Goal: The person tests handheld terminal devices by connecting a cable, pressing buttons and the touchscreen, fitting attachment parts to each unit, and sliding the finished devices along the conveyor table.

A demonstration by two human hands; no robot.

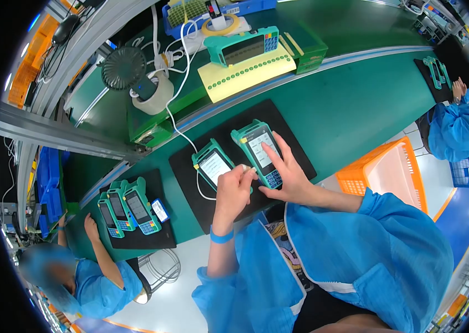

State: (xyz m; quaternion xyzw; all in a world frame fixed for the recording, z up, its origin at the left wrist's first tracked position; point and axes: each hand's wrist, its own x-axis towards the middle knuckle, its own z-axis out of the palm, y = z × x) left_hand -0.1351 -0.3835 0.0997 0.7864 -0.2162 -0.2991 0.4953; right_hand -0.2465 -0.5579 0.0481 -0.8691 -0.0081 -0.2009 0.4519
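Note:
A teal card payment terminal [259, 150] with a lit menu screen and blue keys lies on a black mat. Over it is my right hand [291, 176], fingers stretched out; one fingertip rests on the screen and the thumb is by the bottom end. To its left lies a second teal payment terminal [213, 166], its screen lit and a white cable beside it. My left hand [233, 191] covers that terminal's lower part. Its thumb and fingers are pinched together near the first terminal's keypad, with a small pale tip showing that I cannot make out.
Behind the mat, a terminal [248, 47] stands on a yellow dotted sheet [245, 73], near a fan [125, 69] and tape roll [220, 25]. Co-workers sit left and right; several terminals [137, 205] lie on the left mat. An orange crate [384, 172] stands right.

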